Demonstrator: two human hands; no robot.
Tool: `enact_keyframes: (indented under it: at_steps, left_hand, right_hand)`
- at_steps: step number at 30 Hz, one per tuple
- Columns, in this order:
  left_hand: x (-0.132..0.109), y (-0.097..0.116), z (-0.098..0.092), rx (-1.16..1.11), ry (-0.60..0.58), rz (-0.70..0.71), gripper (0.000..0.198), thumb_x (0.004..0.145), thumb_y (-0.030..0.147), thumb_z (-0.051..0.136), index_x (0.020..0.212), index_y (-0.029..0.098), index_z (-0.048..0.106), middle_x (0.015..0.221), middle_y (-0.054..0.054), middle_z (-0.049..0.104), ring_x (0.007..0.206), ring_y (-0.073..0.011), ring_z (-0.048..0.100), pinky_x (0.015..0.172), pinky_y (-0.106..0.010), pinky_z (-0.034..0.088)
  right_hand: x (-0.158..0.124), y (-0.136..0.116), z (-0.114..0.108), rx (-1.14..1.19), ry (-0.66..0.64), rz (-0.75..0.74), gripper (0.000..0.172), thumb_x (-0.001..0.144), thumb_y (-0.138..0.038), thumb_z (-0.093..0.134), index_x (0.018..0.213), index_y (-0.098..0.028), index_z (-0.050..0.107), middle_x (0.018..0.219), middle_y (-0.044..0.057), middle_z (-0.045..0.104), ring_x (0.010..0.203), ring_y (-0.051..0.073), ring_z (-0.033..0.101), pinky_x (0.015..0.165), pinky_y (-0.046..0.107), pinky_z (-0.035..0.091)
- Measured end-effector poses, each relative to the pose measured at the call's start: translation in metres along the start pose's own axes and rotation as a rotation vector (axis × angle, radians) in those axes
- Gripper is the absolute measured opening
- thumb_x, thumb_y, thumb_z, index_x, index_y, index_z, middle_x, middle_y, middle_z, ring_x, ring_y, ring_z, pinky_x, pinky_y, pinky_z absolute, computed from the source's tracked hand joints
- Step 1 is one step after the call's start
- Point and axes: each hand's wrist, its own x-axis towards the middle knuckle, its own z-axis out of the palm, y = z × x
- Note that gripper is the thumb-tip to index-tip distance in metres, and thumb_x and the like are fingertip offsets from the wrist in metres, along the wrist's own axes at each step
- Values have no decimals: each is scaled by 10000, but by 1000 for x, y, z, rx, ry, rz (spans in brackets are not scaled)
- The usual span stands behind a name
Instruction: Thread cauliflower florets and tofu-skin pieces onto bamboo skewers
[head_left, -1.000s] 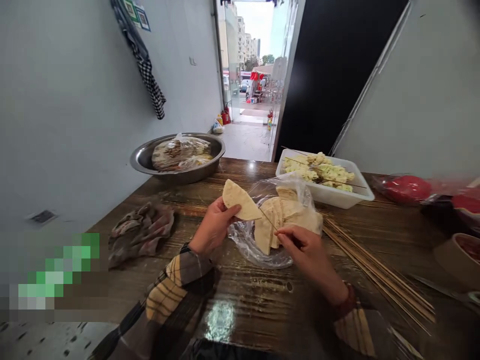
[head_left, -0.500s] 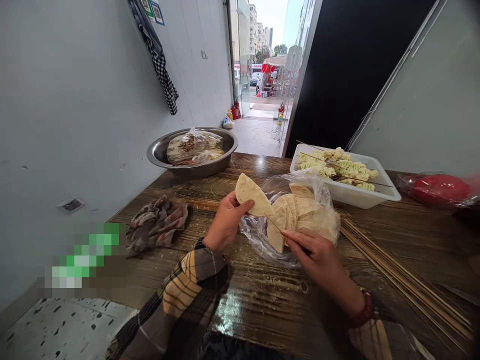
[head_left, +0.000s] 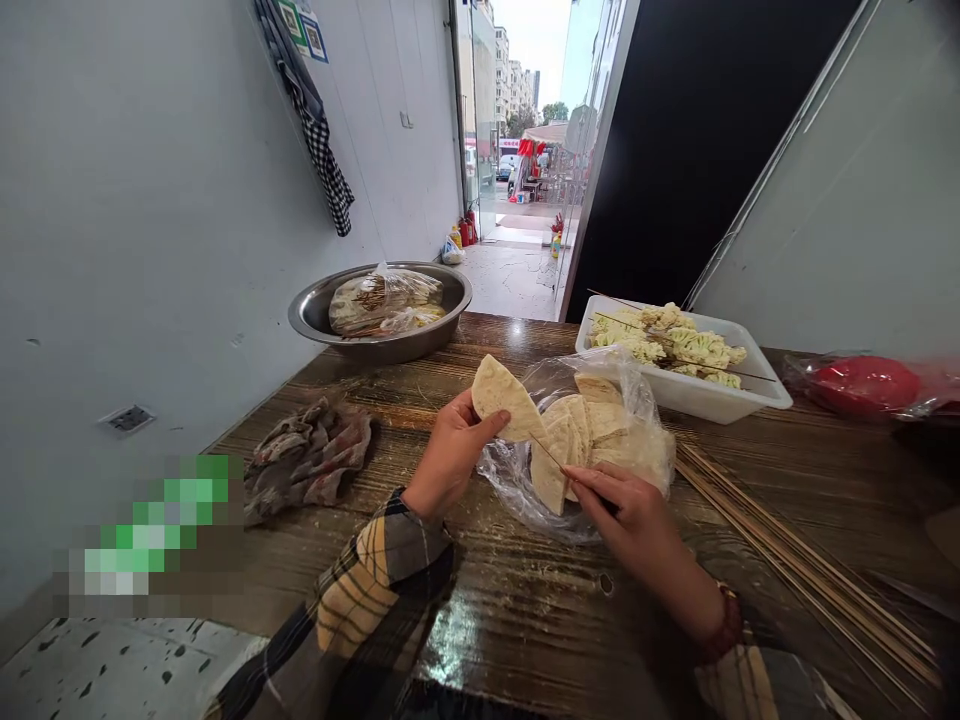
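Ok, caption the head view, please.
Left hand holds a pale wedge, right hand a thin skewer, above a plastic bag of similar wedges.

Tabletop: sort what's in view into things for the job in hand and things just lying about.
For the job:
flatbread piece, in the left hand
thin stick, in the right hand
plastic bag with more flatbread
spare sticks, probably

Apparently just lying about:
rag
metal bowl
white tub of cauliflower
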Motion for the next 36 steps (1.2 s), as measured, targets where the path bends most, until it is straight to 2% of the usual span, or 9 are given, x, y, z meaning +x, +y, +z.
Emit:
enact_keyframes:
  at_steps: [11,19,25,29,36]
  left_hand:
    - [-1,-1,0,31,-9,4,336,627,265,795,929,170,683,896,-37,724,807,-184,637,762,-291,485]
    - [-5,-2,5,59,-69,-29,318,638,278,794,905,151,678,859,-40,718,761,-174,626,713,-277,478]
    - [-8,-8,9,13,-159,-97,318,655,277,791,916,143,667,872,-44,720,754,-159,623,718,-277,484]
    - [-9,-9,9,-18,-123,-80,324,655,273,791,926,141,673,855,-43,719,756,-157,627,707,-258,481]
    - [-7,-8,6,-143,-141,-200,330,665,293,775,922,112,675,844,-69,709,660,-124,596,579,-213,460]
  right_hand:
    - [0,-2,0,-5,14,8,255,921,-252,511,1097,-229,695,925,63,708,819,177,653,738,300,530]
    - [1,0,1,-43,40,3,254,920,-229,510,1101,-217,688,929,66,705,831,181,649,741,307,526]
    - [2,-1,3,-58,67,-21,238,918,-217,516,1085,-195,685,901,62,692,812,176,642,719,300,521]
    - [1,-1,2,-77,82,-50,217,920,-231,521,1052,-203,691,911,59,697,829,176,648,740,298,523]
    - [-1,0,1,-101,86,-113,190,919,-217,527,1020,-194,686,937,54,707,848,163,654,767,277,523]
